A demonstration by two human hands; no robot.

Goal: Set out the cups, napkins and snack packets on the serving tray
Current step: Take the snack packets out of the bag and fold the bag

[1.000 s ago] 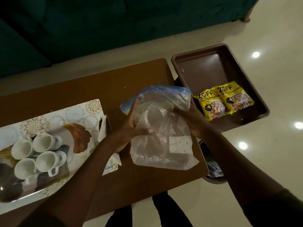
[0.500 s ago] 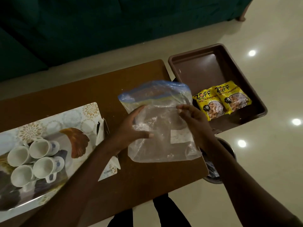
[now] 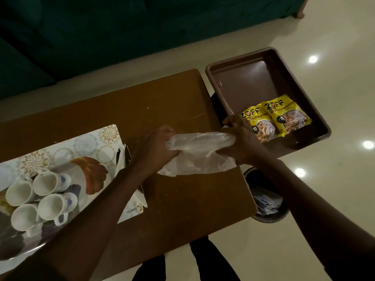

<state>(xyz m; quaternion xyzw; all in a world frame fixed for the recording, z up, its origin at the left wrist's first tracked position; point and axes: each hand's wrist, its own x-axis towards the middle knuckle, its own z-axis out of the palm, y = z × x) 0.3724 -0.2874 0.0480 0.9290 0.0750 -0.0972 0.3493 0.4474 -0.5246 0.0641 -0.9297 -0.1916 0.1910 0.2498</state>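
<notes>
Both hands grip a clear plastic bag over the brown table. My left hand pinches its left end, my right hand its right end, and the bag is bunched between them. Several white cups lie on a patterned serving tray at the left. Two yellow snack packets lie in a brown plastic tray at the table's right end. A white napkin box marked KUBER rests beside the patterned tray, partly hidden by my left forearm.
A dark round bin with paper in it stands on the pale floor below the table's right end. A dark green sofa runs along the far side. My legs show under the near edge.
The bag was held flat and spread open. Now both hands have crumpled it into a narrow bunch, and the right hand has shifted toward the brown tray.
</notes>
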